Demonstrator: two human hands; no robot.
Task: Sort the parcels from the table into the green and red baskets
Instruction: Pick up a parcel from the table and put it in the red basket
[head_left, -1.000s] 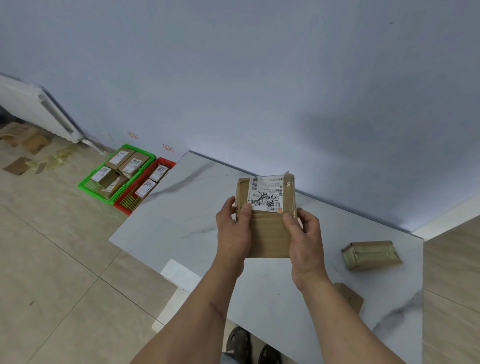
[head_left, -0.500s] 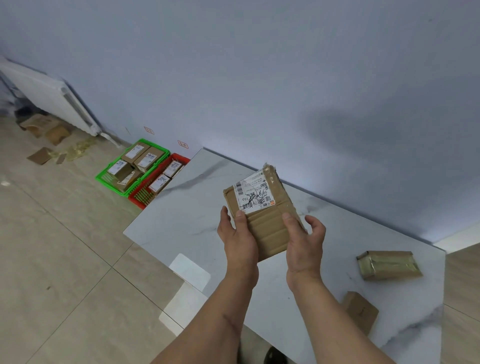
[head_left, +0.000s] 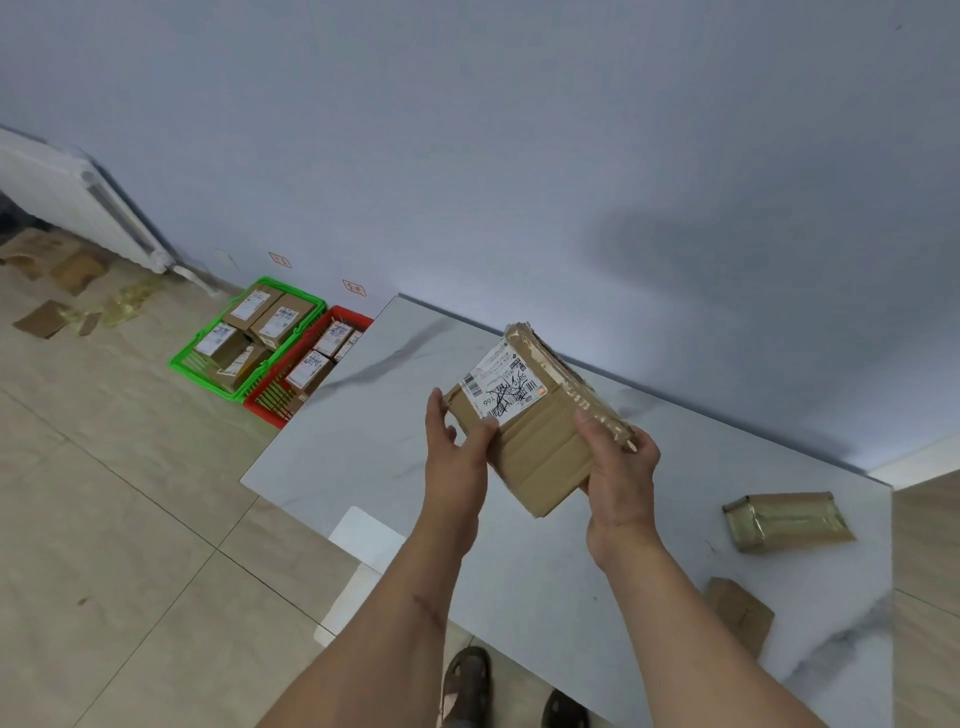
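A flat brown cardboard parcel (head_left: 540, 441) with a white scribbled shipping label is held above the marble table (head_left: 374, 415), tilted with its label end up and to the left. My left hand (head_left: 457, 457) grips its left edge, thumb on the label's corner. My right hand (head_left: 618, 473) holds its right side from below. Two more parcels lie on the table: a tape-wrapped one (head_left: 787, 519) at the right and a small brown one (head_left: 737, 613) near the front edge. On the floor at the left stand the green basket (head_left: 182, 361) and red basket (head_left: 260, 402), both holding labelled parcels.
A white radiator (head_left: 78, 202) hangs on the wall at far left, with cardboard scraps (head_left: 44, 317) and tape litter on the tiled floor below it. The blue wall runs behind the table. My shoes (head_left: 467, 680) show under the table's front edge.
The parcel has turned clockwise in my hands, its label end swinging left and up. The view has shifted, so the baskets sit further right in the frame.
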